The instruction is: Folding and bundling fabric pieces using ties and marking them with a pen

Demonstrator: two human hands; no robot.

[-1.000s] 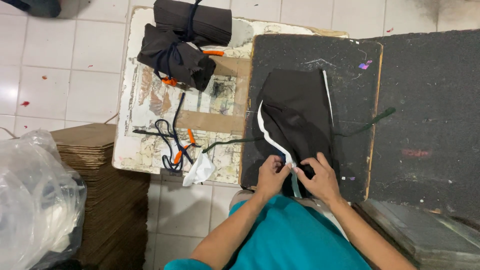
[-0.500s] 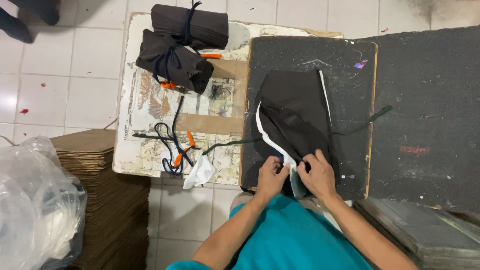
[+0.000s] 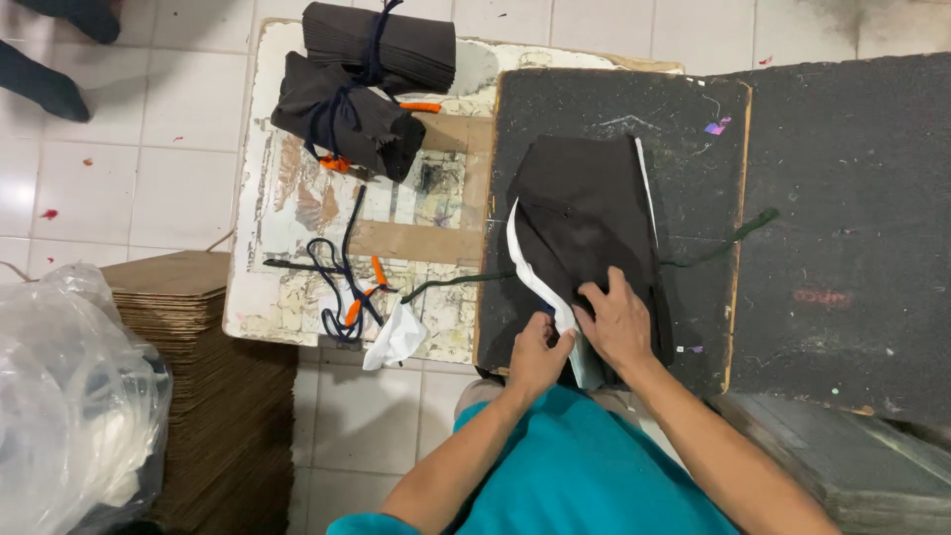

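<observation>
Spreading across the dark worktop point(image 3: 842, 198) is the black fabric point(image 3: 584, 213), lying just before me. My right hand point(image 3: 616, 322) rests flat on its near edge, fingers open. My left hand point(image 3: 536, 359) is pinched closed on the white strip point(image 3: 535, 277) running along the fabric's left side. Two tied bundles point(image 3: 362, 84) and loose cords point(image 3: 342, 287) lie on the worn board point(image 3: 287, 213) to the left.
</observation>
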